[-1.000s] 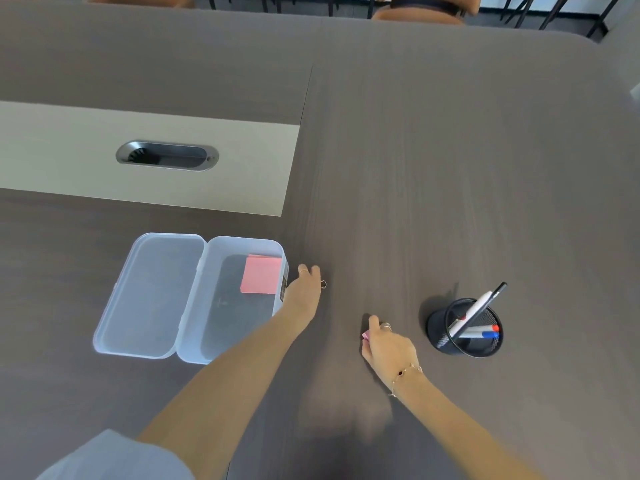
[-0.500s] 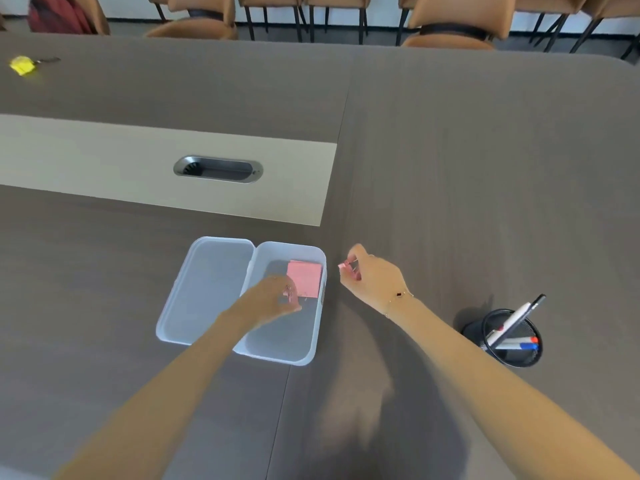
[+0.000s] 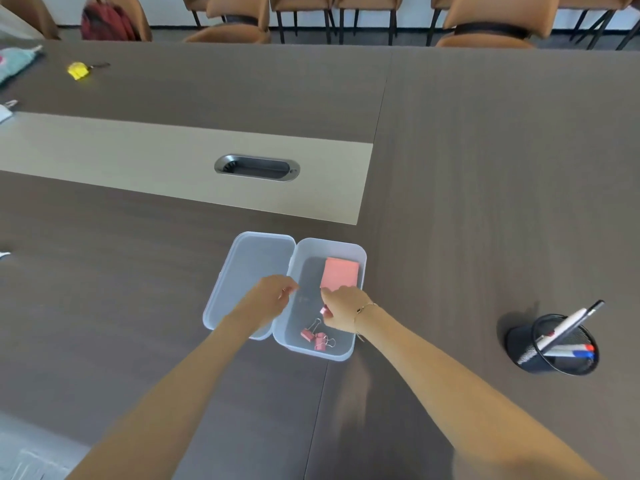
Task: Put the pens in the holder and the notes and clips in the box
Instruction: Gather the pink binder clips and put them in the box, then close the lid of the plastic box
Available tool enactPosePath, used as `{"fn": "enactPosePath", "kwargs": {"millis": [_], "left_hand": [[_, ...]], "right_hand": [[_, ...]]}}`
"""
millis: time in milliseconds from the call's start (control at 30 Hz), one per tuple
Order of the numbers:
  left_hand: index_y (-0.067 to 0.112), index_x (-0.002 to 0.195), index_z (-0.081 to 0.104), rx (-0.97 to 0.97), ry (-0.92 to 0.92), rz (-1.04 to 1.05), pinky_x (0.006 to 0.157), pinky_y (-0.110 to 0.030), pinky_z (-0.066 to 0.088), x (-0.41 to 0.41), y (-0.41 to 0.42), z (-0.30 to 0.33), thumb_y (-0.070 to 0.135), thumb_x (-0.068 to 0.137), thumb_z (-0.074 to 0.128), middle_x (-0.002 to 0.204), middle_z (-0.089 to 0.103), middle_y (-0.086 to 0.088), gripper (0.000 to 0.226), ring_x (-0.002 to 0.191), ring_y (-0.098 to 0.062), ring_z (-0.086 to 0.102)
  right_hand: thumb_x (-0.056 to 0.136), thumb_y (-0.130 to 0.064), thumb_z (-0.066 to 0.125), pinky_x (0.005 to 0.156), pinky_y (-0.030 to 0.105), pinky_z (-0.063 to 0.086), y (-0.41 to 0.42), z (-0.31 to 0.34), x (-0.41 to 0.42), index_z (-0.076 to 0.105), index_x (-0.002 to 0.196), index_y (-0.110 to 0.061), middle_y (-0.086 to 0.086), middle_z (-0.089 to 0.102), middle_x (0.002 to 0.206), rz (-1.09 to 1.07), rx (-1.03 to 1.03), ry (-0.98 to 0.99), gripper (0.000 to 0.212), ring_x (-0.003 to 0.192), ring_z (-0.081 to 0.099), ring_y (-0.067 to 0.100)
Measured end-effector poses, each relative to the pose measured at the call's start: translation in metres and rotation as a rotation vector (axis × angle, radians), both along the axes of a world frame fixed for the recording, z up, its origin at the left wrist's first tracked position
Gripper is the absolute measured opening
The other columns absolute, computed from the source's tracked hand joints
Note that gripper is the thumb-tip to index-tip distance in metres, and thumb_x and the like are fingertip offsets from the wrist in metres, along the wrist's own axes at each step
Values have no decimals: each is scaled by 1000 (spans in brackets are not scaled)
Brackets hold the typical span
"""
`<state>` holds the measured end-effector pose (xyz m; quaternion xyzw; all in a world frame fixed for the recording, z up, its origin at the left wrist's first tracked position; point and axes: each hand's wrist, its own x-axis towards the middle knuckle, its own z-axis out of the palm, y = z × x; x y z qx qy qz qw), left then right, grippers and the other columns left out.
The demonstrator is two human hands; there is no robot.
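Observation:
A translucent plastic box (image 3: 361,259) stands open near the table's front, its lid (image 3: 256,261) folded out flat to the left. Inside lie a pink pad of notes (image 3: 341,273) at the far end and two pink binder clips (image 3: 317,337) at the near end. My right hand (image 3: 344,310) hovers over the box, pinching a pink binder clip (image 3: 323,310). My left hand (image 3: 273,296) is over the hinge, palm down with fingers curled; I cannot see whether anything is in it. At the right stands a black mesh holder (image 3: 519,346) with several pens (image 3: 568,327) in it.
A metal cable port (image 3: 257,168) sits in the beige strip beyond the box. A yellow object (image 3: 79,70) and a teal pouch (image 3: 14,62) lie far left. Brown chairs (image 3: 491,19) line the far edge, one with a red backpack (image 3: 107,22).
Both hands moved from the bare table right of the box to over the box. The right hand picked up a pink clip. Two pink clips now lie in the box.

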<state>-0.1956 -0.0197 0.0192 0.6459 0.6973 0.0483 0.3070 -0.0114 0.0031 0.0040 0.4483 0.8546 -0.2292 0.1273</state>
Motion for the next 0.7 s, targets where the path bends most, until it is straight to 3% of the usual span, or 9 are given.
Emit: {"fn": "enactPosePath", "kwargs": {"millis": [100, 200, 367, 533, 633, 700], "left_hand": [[18, 108, 68, 72, -61, 133, 86, -27, 46, -5, 4, 1, 10, 95, 45, 112, 66, -1, 28, 92, -18, 57], [13, 113, 67, 154, -130, 288, 82, -22, 40, -6, 7, 1, 3, 93, 43, 115, 63, -3, 32, 90, -14, 53], [12, 128, 56, 255, -61, 431, 88, -33, 46, -27, 8, -5, 5, 92, 48, 135, 48, -12, 37, 113, -29, 52], [13, 148, 25, -16, 126, 663, 114, -51, 27, -55, 8, -9, 33, 88, 60, 151, 28, -19, 72, 141, -38, 23], [13, 150, 14, -201, 74, 779, 112, -52, 31, -68, 8, -11, 44, 87, 57, 147, 35, -22, 82, 138, -40, 29], [11, 150, 14, -251, 3, 795, 104, -46, 40, -70, 7, -10, 42, 89, 54, 142, 43, -20, 79, 130, -40, 40]], "right_hand": [[91, -23, 49, 79, 38, 46, -4, -4, 5, 55, 106, -2, 20, 68, 102, 39, 27, 35, 26, 95, 61, 38], [91, -21, 52, 83, 38, 46, -7, -3, 10, 56, 110, -3, 17, 65, 109, -19, -69, 138, 26, 100, 58, 35], [91, -9, 48, 102, 38, 41, -10, -2, 21, 53, 120, -5, 14, 52, 132, -143, 63, 253, 30, 123, 45, 31], [86, 0, 48, 94, 36, 51, -18, -6, 28, 31, 137, -10, 10, 13, 157, -445, 79, 343, 55, 139, 27, 29], [85, 1, 50, 94, 27, 47, -21, -12, 25, 19, 145, -15, 7, 15, 154, -569, 63, 445, 69, 133, 33, 27], [87, 1, 47, 93, 29, 48, -23, -12, 23, 10, 147, -19, 7, 16, 154, -664, -42, 500, 73, 122, 44, 26]]}}
